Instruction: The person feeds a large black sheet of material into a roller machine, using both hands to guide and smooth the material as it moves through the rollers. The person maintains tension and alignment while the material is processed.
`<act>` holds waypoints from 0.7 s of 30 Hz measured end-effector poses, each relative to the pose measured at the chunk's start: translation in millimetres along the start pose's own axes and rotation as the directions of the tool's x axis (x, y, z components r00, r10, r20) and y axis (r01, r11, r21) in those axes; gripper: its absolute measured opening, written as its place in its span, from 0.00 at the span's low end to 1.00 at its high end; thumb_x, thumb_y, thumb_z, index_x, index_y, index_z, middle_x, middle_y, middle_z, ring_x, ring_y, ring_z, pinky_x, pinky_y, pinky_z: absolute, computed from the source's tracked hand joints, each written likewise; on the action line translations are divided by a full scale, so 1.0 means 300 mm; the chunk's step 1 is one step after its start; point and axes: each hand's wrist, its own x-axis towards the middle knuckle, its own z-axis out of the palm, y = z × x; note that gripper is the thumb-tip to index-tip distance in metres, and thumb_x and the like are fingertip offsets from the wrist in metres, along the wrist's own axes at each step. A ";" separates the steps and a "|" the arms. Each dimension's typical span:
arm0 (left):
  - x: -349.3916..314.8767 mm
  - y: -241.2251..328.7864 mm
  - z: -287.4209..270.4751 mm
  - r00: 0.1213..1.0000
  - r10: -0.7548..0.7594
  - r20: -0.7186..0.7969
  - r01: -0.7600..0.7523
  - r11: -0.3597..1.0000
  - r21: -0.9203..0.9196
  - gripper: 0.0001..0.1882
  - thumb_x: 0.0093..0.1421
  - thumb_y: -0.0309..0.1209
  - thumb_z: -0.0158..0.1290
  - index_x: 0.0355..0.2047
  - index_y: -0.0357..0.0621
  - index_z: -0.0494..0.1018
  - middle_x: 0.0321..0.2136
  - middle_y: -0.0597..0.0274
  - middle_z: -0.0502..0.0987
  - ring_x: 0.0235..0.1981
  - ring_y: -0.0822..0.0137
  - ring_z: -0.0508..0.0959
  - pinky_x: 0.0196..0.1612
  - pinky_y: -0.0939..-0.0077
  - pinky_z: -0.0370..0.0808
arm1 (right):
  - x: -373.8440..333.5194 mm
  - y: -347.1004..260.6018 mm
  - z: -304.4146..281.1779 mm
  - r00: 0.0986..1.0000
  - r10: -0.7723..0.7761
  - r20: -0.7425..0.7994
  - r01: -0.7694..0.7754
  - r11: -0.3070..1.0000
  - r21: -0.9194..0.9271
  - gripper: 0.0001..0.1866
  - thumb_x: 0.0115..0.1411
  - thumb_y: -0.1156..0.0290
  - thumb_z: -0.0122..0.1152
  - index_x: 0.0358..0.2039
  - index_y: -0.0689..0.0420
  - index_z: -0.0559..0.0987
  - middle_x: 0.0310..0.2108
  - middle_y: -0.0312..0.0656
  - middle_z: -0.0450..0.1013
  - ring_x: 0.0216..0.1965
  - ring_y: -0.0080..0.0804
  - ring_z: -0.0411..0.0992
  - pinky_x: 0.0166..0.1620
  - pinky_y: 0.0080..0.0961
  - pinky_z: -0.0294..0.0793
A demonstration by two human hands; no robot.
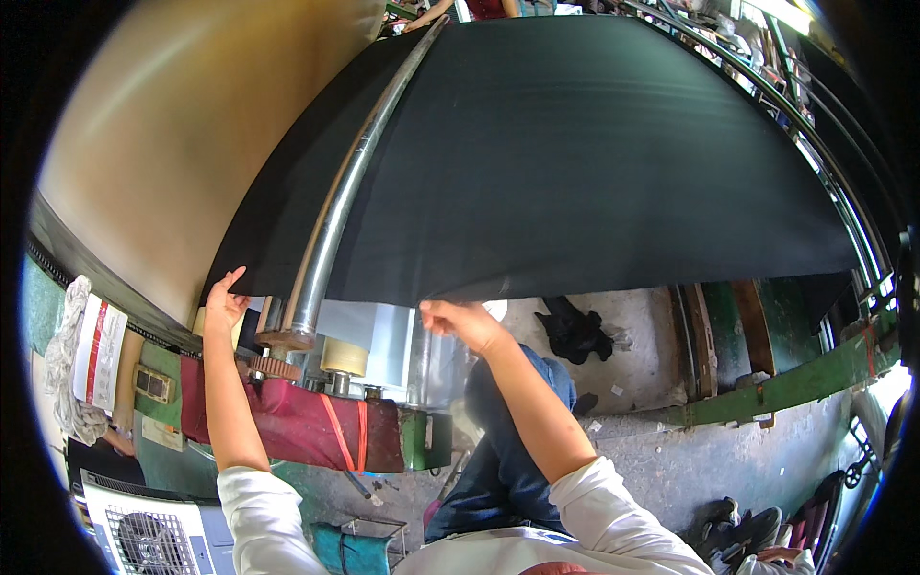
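A wide sheet of black fabric (594,163) stretches across the machine, its near edge running in front of me. My right hand (465,324) pinches that edge near its middle, fingers closed. At the sheet's left corner, my left hand (226,302) is raised with its fingers stretched out against the fabric, beside the large brass-coloured drum (192,134). Between my hands a shiny metal roller (347,201) lies lengthwise over the sheet, with a gear (272,368) below its near end.
A maroon cloth cover (287,422) with red straps and a roll of tape (345,356) sit below my hands. A green beam (786,395) crosses at right. Dark cloth (575,331) lies on the floor. Another person (489,10) stands at the far end; a fan unit (149,537) is lower left.
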 end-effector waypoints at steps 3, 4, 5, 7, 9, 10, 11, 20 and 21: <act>-0.010 0.000 0.047 0.999 -0.001 0.041 0.000 1.000 0.020 0.16 0.63 0.42 0.41 0.45 0.54 0.73 0.42 0.63 0.71 0.37 0.66 0.69 0.37 0.75 0.70 | 0.003 -0.007 -0.009 0.999 -0.036 -0.022 0.035 0.998 -0.062 0.12 0.53 0.62 0.59 0.21 0.58 0.75 0.14 0.34 0.65 0.17 0.21 0.61 0.22 0.18 0.58; -0.016 0.003 0.050 0.998 -0.002 0.063 0.001 1.000 0.025 0.16 0.63 0.42 0.41 0.45 0.54 0.73 0.42 0.63 0.71 0.37 0.66 0.69 0.37 0.74 0.70 | 0.008 -0.011 -0.012 0.996 -0.049 -0.071 0.043 0.995 -0.087 0.12 0.52 0.62 0.59 0.23 0.58 0.74 0.15 0.34 0.65 0.17 0.22 0.61 0.23 0.17 0.59; -0.007 0.004 0.026 1.000 0.020 -0.018 -0.021 1.000 -0.018 0.16 0.63 0.42 0.40 0.45 0.54 0.73 0.42 0.63 0.71 0.37 0.66 0.69 0.37 0.74 0.70 | 0.013 -0.012 -0.011 0.984 -0.076 -0.162 0.082 0.996 0.030 0.13 0.52 0.60 0.60 0.24 0.57 0.74 0.16 0.34 0.65 0.18 0.22 0.62 0.23 0.18 0.60; 0.008 0.002 0.001 0.983 0.050 -0.177 -0.069 0.992 -0.102 0.16 0.64 0.42 0.39 0.44 0.54 0.73 0.43 0.63 0.71 0.36 0.65 0.69 0.38 0.74 0.70 | 0.024 -0.011 -0.019 0.932 -0.094 -0.351 0.187 0.952 0.243 0.15 0.52 0.57 0.62 0.27 0.56 0.72 0.19 0.34 0.67 0.19 0.23 0.64 0.23 0.19 0.61; 0.006 0.005 -0.001 0.919 -0.021 -0.395 -0.023 0.994 -0.107 0.16 0.64 0.41 0.38 0.43 0.54 0.74 0.44 0.65 0.70 0.38 0.65 0.68 0.38 0.74 0.70 | 0.025 -0.021 -0.059 0.912 -0.078 -0.402 0.268 0.857 0.441 0.15 0.52 0.59 0.62 0.33 0.55 0.71 0.27 0.35 0.69 0.22 0.24 0.64 0.25 0.21 0.63; 0.011 0.014 -0.003 0.888 -0.058 -0.457 -0.001 0.992 -0.127 0.16 0.64 0.41 0.38 0.43 0.54 0.74 0.45 0.66 0.70 0.39 0.65 0.68 0.38 0.74 0.70 | 0.029 -0.020 -0.082 0.916 -0.091 -0.390 0.291 0.820 0.493 0.14 0.52 0.61 0.62 0.33 0.55 0.72 0.27 0.35 0.69 0.22 0.23 0.64 0.25 0.20 0.63; 0.015 0.019 -0.004 0.851 -0.094 -0.516 0.019 0.989 -0.149 0.16 0.64 0.41 0.38 0.42 0.54 0.74 0.45 0.67 0.69 0.40 0.64 0.67 0.38 0.74 0.70 | 0.034 -0.014 -0.098 0.919 -0.104 -0.380 0.312 0.779 0.543 0.13 0.52 0.63 0.62 0.33 0.56 0.72 0.27 0.35 0.69 0.22 0.23 0.63 0.25 0.20 0.63; 0.028 -0.008 -0.017 0.991 -0.016 -0.136 -0.002 0.991 -0.132 0.16 0.64 0.41 0.38 0.44 0.54 0.73 0.47 0.61 0.71 0.47 0.66 0.68 0.43 0.68 0.69 | -0.005 -0.020 0.002 0.989 0.086 0.121 -0.053 0.966 -0.252 0.17 0.53 0.61 0.57 0.12 0.54 0.68 0.12 0.29 0.61 0.16 0.18 0.56 0.23 0.18 0.55; 0.032 -0.009 -0.044 0.971 -0.014 -0.241 -0.029 0.984 -0.176 0.16 0.64 0.41 0.38 0.43 0.54 0.73 0.46 0.61 0.72 0.48 0.67 0.68 0.43 0.69 0.68 | -0.006 -0.022 0.015 0.984 0.133 0.121 -0.090 0.946 -0.310 0.17 0.53 0.61 0.57 0.12 0.54 0.69 0.12 0.29 0.61 0.16 0.18 0.57 0.23 0.18 0.55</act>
